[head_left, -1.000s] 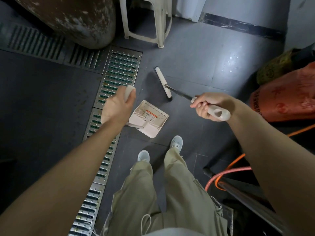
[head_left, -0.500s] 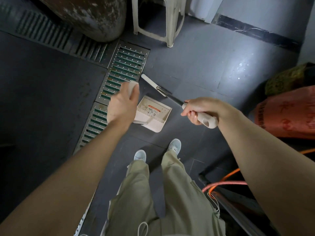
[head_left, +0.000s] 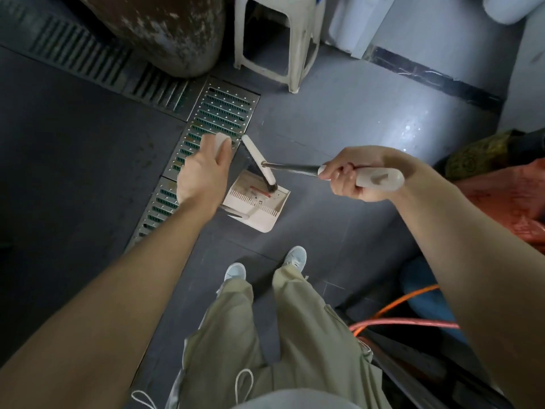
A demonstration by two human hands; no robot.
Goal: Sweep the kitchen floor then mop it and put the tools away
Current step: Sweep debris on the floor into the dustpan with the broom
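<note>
My left hand (head_left: 203,175) grips the top of the dustpan's upright cream handle (head_left: 221,140). The cream dustpan (head_left: 259,208) stands on the dark tile floor just ahead of my shoes, beside the floor drain. My right hand (head_left: 349,180) grips the broom's cream handle (head_left: 380,178), with its dark shaft running left to the broom head (head_left: 258,159). The narrow cream broom head with dark bristles lies over the dustpan's mouth, its lower end touching the pan.
A steel drain grate (head_left: 218,119) runs along the floor left of the dustpan. A large rusty drum (head_left: 165,31) and a white plastic stool (head_left: 280,42) stand beyond it. An orange hose (head_left: 404,320), red sacks (head_left: 507,196) and a dark frame crowd the right side.
The broom head has swept from the floor beyond the dustpan back onto the pan's mouth. My right hand moved with it. My left hand kept its hold on the dustpan handle.
</note>
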